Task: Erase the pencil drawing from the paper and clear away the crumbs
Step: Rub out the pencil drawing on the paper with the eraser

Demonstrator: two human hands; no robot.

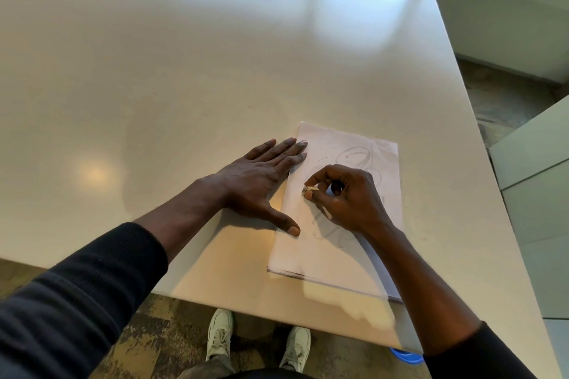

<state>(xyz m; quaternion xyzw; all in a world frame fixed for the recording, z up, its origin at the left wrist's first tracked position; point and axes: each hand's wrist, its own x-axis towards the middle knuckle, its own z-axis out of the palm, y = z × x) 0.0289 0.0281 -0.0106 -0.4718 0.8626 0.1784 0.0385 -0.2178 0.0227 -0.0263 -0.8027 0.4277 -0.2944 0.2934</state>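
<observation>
A broad, pale, glossy tabletop (215, 55) fills the head view and reflects window light. Patterned carpet and a pair of light shoes (220, 335) show below its near edge, and something small and blue (406, 357) peeks out under the near right corner.

The paper (292, 255), apparently the top sheet of a thin stack, lies near the near right corner of the tabletop. The pencil drawing (357, 155) is a set of faint loops, visible beyond and nearer than the right hand.

The left hand (261, 181) lies flat with fingers straight. Its fingertips and thumb press on the sheet's left margin and its palm rests on the tabletop. The right hand (348, 197) is curled, pinching a small pale eraser (308, 191) between thumb and fingertips and holding it against the middle of the page.

The step in hand looks like the rubbing itself, with most of the lines left to erase. To do it well:
- Keep the flat hand bearing down close to the rubbed patch so the sheet cannot buckle.
- Use short, firm strokes directed away from that hand.
- Work loop by loop.

I can make out no crumbs at this size.
</observation>
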